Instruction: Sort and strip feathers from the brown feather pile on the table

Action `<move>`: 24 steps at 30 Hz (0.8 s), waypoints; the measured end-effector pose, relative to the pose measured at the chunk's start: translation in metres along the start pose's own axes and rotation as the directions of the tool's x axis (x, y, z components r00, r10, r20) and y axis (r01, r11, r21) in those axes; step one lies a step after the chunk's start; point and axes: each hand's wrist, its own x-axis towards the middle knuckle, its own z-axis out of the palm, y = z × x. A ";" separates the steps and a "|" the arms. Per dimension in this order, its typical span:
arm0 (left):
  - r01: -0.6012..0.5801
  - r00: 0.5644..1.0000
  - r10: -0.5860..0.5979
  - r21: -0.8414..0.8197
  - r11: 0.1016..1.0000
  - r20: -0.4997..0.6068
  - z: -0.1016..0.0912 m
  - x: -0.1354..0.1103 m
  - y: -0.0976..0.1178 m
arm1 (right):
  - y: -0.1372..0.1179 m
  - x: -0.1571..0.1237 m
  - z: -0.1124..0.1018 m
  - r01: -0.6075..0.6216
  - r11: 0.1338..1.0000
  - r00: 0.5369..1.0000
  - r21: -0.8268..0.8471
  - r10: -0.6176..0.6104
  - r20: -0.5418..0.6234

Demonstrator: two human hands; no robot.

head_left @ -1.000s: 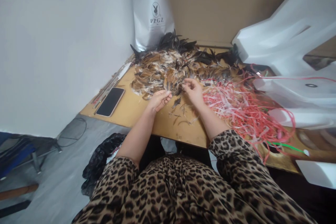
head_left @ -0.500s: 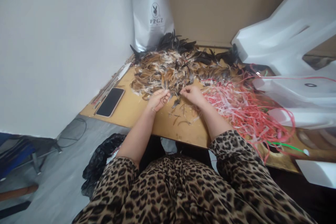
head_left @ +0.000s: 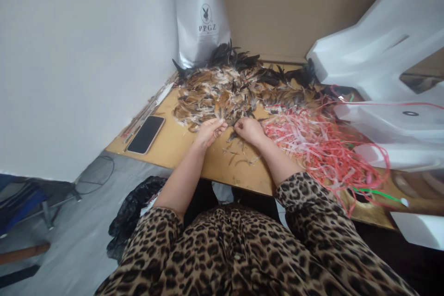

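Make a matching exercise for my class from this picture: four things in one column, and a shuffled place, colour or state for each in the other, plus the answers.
Column 1
1. smartphone
2. bag printed PPGZ
3. tangled strips
4. feather pile

Column 2
A. mostly brown and black
B. standing upright behind the feather pile
C. mostly red, pink and white
D. lying flat, dark screen facing up

Right pairs: 1-D, 2-B, 3-C, 4-A

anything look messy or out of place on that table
Yes: small dark feathers lie scattered on the tan tabletop, apart from the big brown feather heap; thin red-and-white strips sprawl in a tangle.
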 end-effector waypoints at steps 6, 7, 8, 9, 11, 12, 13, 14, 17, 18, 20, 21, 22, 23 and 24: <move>0.028 0.999 -0.031 -0.081 0.996 -0.028 -0.002 0.002 0.001 | 0.000 0.000 -0.011 0.238 0.971 0.941 -0.036 -0.240 -0.239; 0.049 0.999 -0.051 -0.103 0.993 -0.014 -0.003 0.002 0.002 | 0.000 0.000 -0.013 0.278 0.958 0.920 -0.075 -0.288 -0.266; 0.073 0.997 -0.073 -0.128 0.989 0.002 -0.003 0.001 0.002 | -0.001 -0.001 -0.013 0.315 0.942 0.899 -0.113 -0.335 -0.283; 0.097 0.995 -0.095 -0.153 0.983 0.021 -0.004 0.001 0.003 | -0.001 -0.001 -0.014 0.350 0.926 0.880 -0.144 -0.377 -0.287; 0.144 0.989 -0.136 -0.202 0.969 0.052 -0.005 0.000 0.005 | -0.001 -0.002 -0.014 0.409 0.895 0.854 -0.180 -0.445 -0.270; 0.165 0.986 -0.155 -0.220 0.961 0.064 -0.005 -0.001 0.006 | -0.001 -0.003 -0.013 0.434 0.882 0.845 -0.185 -0.469 -0.255; 0.182 0.983 -0.170 -0.232 0.955 0.071 -0.005 -0.002 0.007 | -0.002 -0.003 -0.013 0.453 0.872 0.839 -0.184 -0.487 -0.241; 0.196 0.980 -0.183 -0.238 0.951 0.077 -0.005 -0.002 0.008 | -0.002 -0.003 -0.013 0.468 0.865 0.835 -0.180 -0.500 -0.230; 0.226 0.973 -0.208 -0.235 0.945 0.097 -0.004 -0.004 0.009 | -0.003 -0.004 -0.014 0.495 0.850 0.825 -0.179 -0.525 -0.210; 0.233 0.971 -0.213 -0.231 0.945 0.107 -0.004 -0.005 0.009 | -0.003 -0.004 -0.014 0.502 0.845 0.821 -0.183 -0.532 -0.206; 0.245 0.967 -0.223 -0.217 0.945 0.121 -0.003 -0.006 0.009 | -0.004 -0.004 -0.014 0.512 0.839 0.816 -0.185 -0.542 -0.198; 0.249 0.966 -0.228 -0.207 0.946 0.121 -0.003 -0.006 0.009 | -0.004 -0.004 -0.015 0.516 0.838 0.816 -0.181 -0.544 -0.195; 0.252 0.966 -0.232 -0.197 0.947 0.117 -0.002 -0.006 0.009 | -0.004 -0.005 -0.015 0.518 0.838 0.817 -0.174 -0.544 -0.191; 0.253 0.966 -0.235 -0.190 0.949 0.111 -0.002 -0.006 0.009 | -0.004 -0.004 -0.015 0.518 0.839 0.818 -0.168 -0.543 -0.189; 0.252 0.966 -0.236 -0.185 0.950 0.107 -0.002 -0.006 0.009 | -0.003 -0.004 -0.015 0.518 0.839 0.820 -0.163 -0.542 -0.185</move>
